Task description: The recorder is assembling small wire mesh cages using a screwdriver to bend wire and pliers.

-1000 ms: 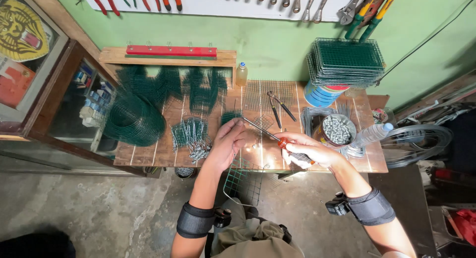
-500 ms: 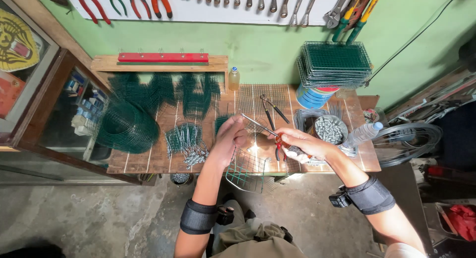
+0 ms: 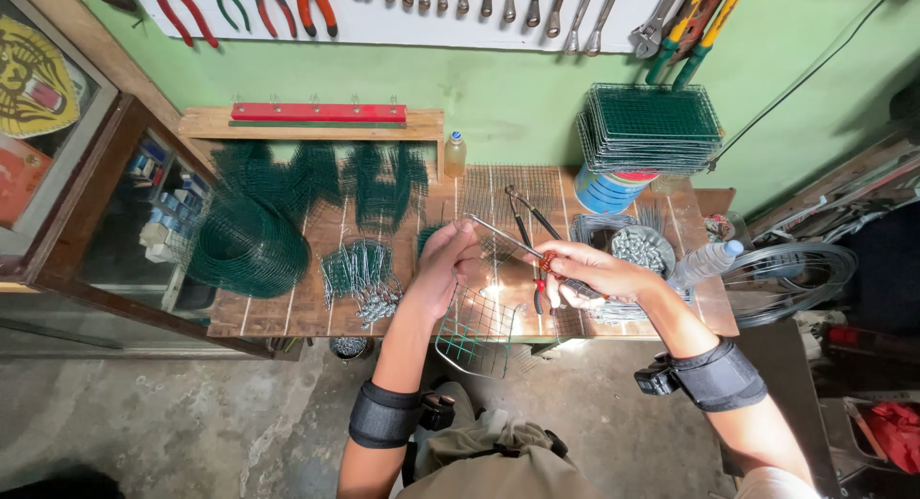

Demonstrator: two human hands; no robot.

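Two hands work one joint: my left hand point(image 3: 448, 264) pinches the top edge of the wire mesh panel point(image 3: 476, 331), fingers closed on it, while my right hand point(image 3: 586, 272) stays clenched around the pliers point(image 3: 517, 242). I should hold the mesh steady and squeeze squarely. The green grid hangs over the workbench point(image 3: 287, 312) front edge.

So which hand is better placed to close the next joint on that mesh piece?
Probably the right hand: it grips the pliers, tips at the wire mesh piece. The left hand holds the mesh.
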